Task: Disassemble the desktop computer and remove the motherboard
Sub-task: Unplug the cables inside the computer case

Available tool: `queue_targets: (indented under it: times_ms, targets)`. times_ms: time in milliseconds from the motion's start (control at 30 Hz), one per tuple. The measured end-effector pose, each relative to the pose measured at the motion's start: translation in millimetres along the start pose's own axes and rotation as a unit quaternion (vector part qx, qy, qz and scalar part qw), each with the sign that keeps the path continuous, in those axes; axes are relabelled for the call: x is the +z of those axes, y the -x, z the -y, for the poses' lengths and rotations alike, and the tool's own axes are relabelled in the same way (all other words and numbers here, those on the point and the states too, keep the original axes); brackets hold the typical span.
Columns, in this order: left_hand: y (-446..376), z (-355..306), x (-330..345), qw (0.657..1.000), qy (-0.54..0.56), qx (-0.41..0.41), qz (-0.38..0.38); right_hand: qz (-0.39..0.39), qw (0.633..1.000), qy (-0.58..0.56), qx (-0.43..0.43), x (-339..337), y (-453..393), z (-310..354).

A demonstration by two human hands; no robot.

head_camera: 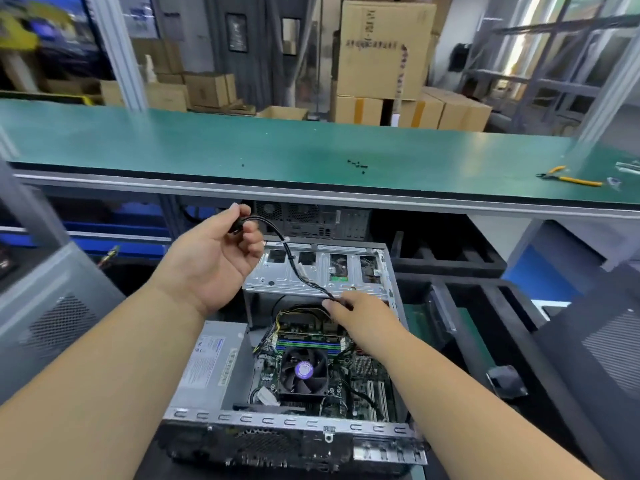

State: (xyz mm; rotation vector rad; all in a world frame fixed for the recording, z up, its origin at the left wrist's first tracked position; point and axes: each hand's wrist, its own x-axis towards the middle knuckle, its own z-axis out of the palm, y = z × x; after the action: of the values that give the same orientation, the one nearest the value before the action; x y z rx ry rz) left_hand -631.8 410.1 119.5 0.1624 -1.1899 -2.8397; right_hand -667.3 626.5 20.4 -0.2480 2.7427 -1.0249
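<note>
The open desktop computer (294, 403) lay below both hands, its motherboard (311, 372) still seated beside the grey power supply (211, 368). The left hand (214, 261) held the connector end of a black cable (294, 265) pinched between curled fingers and thumb, raised above the drive cage (318, 271); the right hand (360, 317) pinched the same cable lower, just over the board. Beyond the grips, on the green bench (207, 147), lay loose screws (358, 165) and yellow-handled pliers (568, 177).

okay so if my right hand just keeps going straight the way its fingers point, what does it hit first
Probably the black cable that the right hand is already touching at its fingertips. Past it the fingers point up-left at the metal drive cage, just beyond. Depth is hard to judge from this one view.
</note>
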Motion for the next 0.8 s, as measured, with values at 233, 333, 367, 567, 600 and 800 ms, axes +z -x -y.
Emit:
queue_targets:
  times_ms: [233, 333, 367, 567, 600, 800]
  targets:
    - [18, 11, -2, 0.995, -0.071, 0.022, -0.07, -0.193, 0.981, 0.01, -0.002, -32, -3, -1]
    - [25, 24, -6, 0.983, -0.157, 0.028, -0.086, -0.172, 0.976, -0.135, -0.006, -46, -6, 5]
    - [28, 29, -7, 0.978, -0.187, 0.028, -0.086, -0.16, 0.971, -0.178, -0.011, -50, -6, 7]
    - [32, 66, -5, 0.897, -0.424, 0.06, -0.108, -0.093, 0.912, -0.397, -0.051, -77, 5, 12]
    - [31, 71, -4, 0.894, -0.431, 0.056, -0.106, -0.082, 0.903, -0.416, -0.065, -83, 9, 11]
    - [25, 103, 18, 0.892, -0.448, 0.027, -0.054, -0.16, 0.871, -0.434, -0.166, -122, 30, -5]
